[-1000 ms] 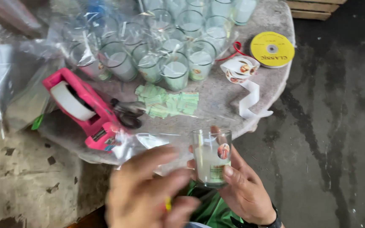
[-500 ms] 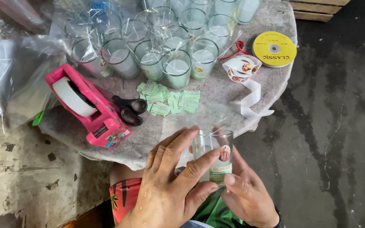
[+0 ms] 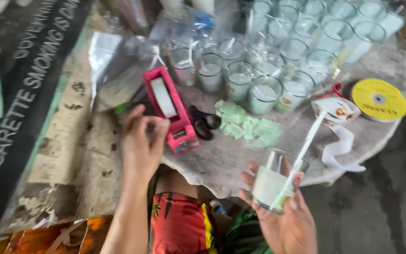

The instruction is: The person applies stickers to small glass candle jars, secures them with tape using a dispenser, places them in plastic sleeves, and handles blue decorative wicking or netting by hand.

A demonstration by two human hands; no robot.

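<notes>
Nearest the camera, the right hand [image 3: 287, 221] cradles a glass candle jar [image 3: 276, 181] from below, its grip wrapped around the jar's lower half; the jar holds pale wax and carries a light label low on its side. Up and to the left, the left hand [image 3: 142, 143] has its grip pinched together at the edge of the pink tape dispenser [image 3: 170, 110], which holds a white roll and lies on the round stone surface [image 3: 240, 160]. Just beside it lie black scissors [image 3: 204, 123] and a loose heap of small green labels [image 3: 247, 126]. To the right sit a white ribbon [image 3: 337, 141] and a flat yellow spool [image 3: 379, 99]. Farther back stand rows of glass jars [image 3: 278, 70] filled with pale wax, with crinkled clear plastic bags [image 3: 118, 66] at their left. A dark banner [image 3: 19, 103] with white lettering hangs at the far left, and dark concrete floor [image 3: 391, 207] lies to the right.
</notes>
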